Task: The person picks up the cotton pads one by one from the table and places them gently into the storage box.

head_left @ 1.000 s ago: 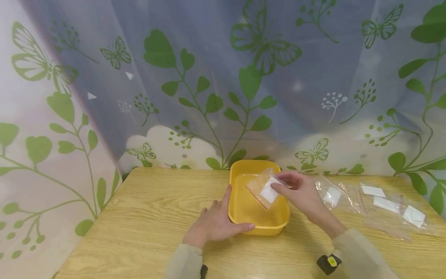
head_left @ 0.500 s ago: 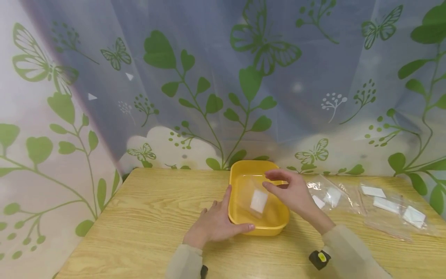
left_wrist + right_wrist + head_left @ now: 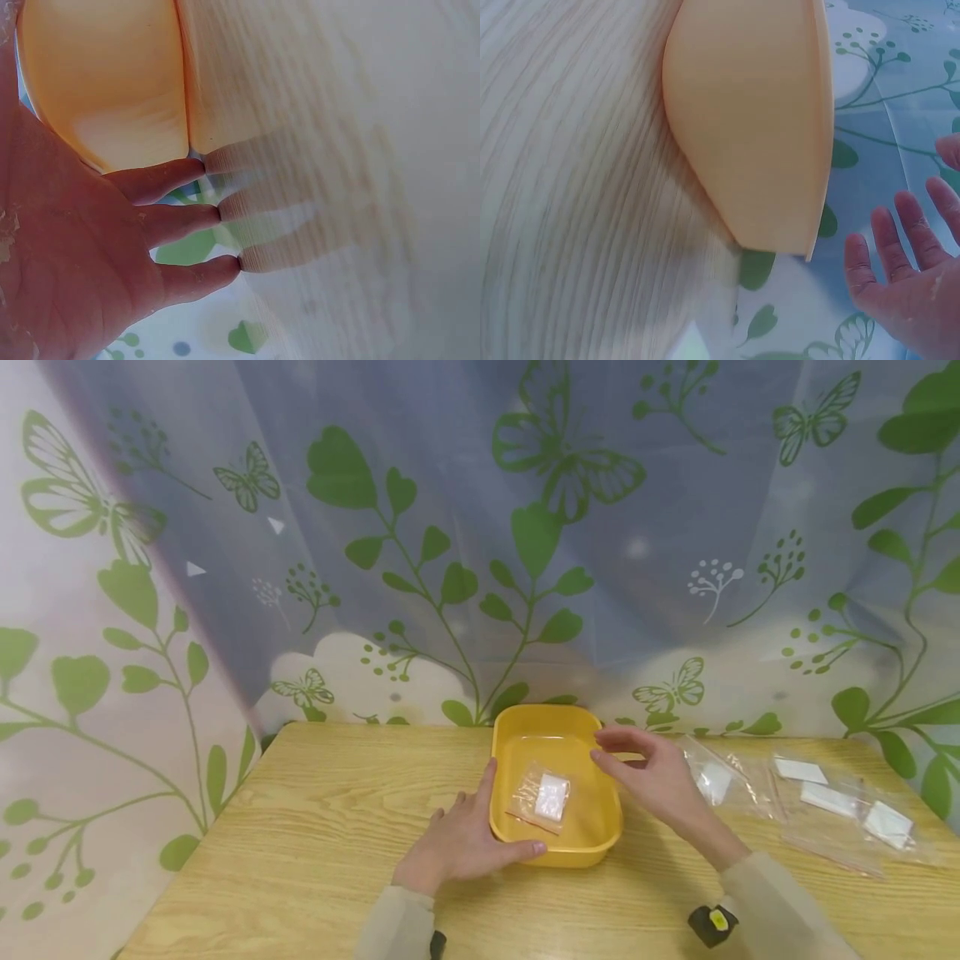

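Observation:
A yellow plastic bin (image 3: 555, 860) stands on the table, and in it lies a small clear zip bag (image 3: 528, 793) with a white block (image 3: 552, 797) inside. My left hand (image 3: 465, 843) rests against the bin's near left corner, index finger along the left side and thumb on the near wall. In the left wrist view its other fingers (image 3: 161, 180) are straight, their tips at the tabletop. My right hand (image 3: 660, 777) hovers at the bin's right rim with fingers loosely bent, holding nothing. The right wrist view shows those fingers (image 3: 891, 244) apart from the bin wall.
Right of the bin lie several clear zip bags with white blocks, among them a bag (image 3: 716, 781) near my right hand and a bag (image 3: 888, 824) farther right. A patterned curtain (image 3: 420, 568) hangs behind the wooden table (image 3: 337, 827).
My right hand let go of the bagged white block, which dropped into the bin. The hand then drew back rightward to the rim. My left hand has stayed put.

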A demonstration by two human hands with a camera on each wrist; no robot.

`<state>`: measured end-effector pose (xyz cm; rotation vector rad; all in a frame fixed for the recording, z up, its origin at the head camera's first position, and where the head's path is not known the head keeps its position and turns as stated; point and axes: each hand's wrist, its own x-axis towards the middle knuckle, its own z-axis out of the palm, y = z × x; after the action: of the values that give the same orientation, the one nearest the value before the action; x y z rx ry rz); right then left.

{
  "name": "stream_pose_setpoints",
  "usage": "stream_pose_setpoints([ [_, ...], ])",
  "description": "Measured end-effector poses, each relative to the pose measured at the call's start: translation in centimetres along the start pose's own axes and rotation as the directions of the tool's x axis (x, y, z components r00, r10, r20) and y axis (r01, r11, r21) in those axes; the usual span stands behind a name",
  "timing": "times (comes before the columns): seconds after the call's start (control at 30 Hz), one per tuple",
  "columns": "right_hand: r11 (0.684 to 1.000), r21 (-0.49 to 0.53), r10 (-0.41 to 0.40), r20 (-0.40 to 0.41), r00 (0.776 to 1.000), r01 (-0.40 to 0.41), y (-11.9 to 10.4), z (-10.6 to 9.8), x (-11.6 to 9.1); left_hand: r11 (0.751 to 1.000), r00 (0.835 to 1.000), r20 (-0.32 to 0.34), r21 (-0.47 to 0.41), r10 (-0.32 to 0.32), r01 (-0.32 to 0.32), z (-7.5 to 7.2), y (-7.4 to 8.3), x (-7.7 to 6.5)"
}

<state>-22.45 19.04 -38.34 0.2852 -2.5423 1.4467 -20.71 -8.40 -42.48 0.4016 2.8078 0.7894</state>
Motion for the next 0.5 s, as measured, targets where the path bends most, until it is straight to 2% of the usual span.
stream_pose_setpoints([
  [0.27, 1.000, -0.024, -0.017, -0.046, 0.999, 0.016, 1.2, -2.0, -0.8, 1.000, 1.000, 0.000, 0.012, -0.008, 0.008, -0.1, 0.0, -0.1],
  [0.5, 0.998, 0.023, -0.056, -0.080, 0.995, 0.058, 2.4, -3.5, -1.3, 1.000, 1.000, 0.002, 0.003, -0.015, 0.015, -0.1, 0.1, -0.1],
])
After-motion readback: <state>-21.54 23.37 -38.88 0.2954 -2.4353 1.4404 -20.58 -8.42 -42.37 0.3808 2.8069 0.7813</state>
